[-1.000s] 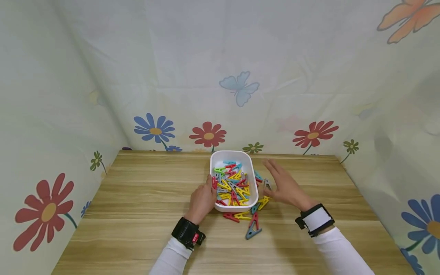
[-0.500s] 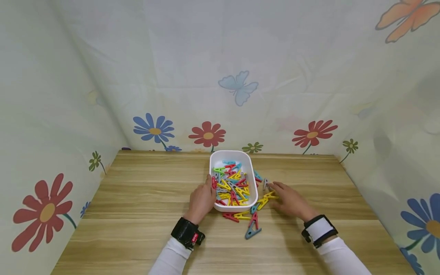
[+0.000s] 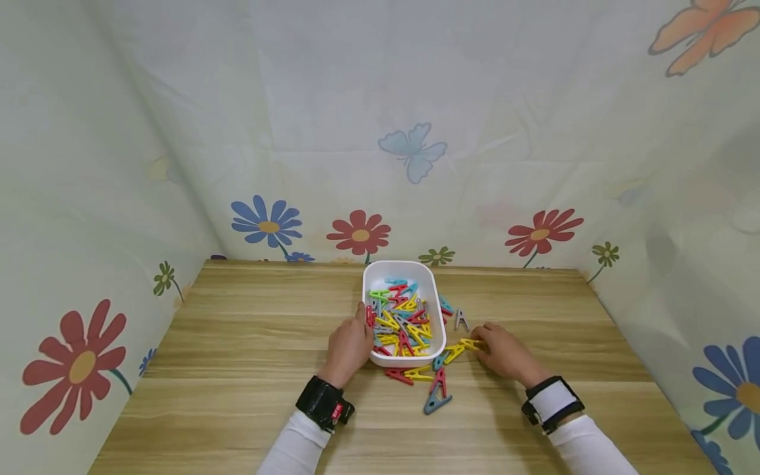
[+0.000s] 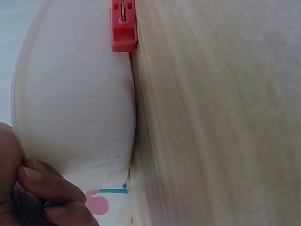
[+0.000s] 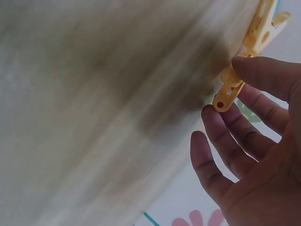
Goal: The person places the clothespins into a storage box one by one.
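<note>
A white plastic box [image 3: 365,280] stands on the wooden table, holding many red, yellow, blue, green and grey clothespins [image 3: 404,320]. At its left side my left hand [image 3: 349,346] grips the wall; in the left wrist view the fingers [image 4: 51,186] lie against the outside of the box wall [image 4: 75,103]. To the right of the box, my right hand [image 3: 505,353] pinches one end of a yellow clothespin [image 3: 471,344]. The right wrist view has the thumb on that clothespin [image 5: 228,92] and fingertips behind it, with another yellow clothespin [image 5: 261,28] just beyond.
Loose clothespins lie along the box's right and near sides: a grey one [image 3: 461,319], a second yellow one [image 3: 454,353], a grey-blue one [image 3: 437,402] and several others. A red clothespin [image 4: 123,35] lies by the box's base. Flowered cloth walls [image 3: 505,165] surround the table [image 3: 267,316].
My right hand has come down and nearer, past the grey clothespin, and now pinches a yellow one that appeared beside it half a second ago. The left hand and the box have stayed put.
</note>
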Tool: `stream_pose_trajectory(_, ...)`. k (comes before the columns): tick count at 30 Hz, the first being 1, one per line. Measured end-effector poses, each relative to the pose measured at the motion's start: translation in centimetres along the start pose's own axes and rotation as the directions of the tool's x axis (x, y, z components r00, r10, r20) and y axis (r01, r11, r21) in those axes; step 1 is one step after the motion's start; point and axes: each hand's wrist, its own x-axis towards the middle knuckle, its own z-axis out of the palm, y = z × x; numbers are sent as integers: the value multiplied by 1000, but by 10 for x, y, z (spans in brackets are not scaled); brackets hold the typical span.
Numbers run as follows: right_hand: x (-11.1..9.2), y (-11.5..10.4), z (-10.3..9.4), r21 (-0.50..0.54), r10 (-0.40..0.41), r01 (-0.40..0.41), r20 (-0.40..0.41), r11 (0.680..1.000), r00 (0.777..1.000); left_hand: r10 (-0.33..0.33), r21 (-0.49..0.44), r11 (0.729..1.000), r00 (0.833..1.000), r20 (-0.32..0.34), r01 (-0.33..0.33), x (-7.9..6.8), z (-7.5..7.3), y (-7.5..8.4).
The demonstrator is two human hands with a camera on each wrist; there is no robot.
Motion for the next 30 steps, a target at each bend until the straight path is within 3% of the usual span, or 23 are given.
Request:
stream_pose_trajectory(6, 13, -9, -25, 11, 28, -27, -91, 1000, 995, -1, 8, 1000, 1000, -4, 1, 0, 1, -1)
stream_pose_trajectory(12, 32, -34, -58, -4, -12, 12, -178, 1000, 984, -7, 8, 1000, 1000, 8, 7, 0, 1, 0)
stream_pose_trajectory(15, 41, -49, -65, 0, -44, 45, -200, 999, 979, -11, 6, 1000, 1000, 14, 11, 0, 1, 0)
stream_pose_trajectory(22, 67, -81, -58, 7, -130, 136, -259, 991, 957, -4, -1, 1000, 1000, 16, 4, 0, 0, 0)
stream_pose_trajectory(30, 90, -108, -41, 17, -174, 184, -256, 983, 951, 9, 6, 1000, 1000, -1, -9, 1, -1, 0)
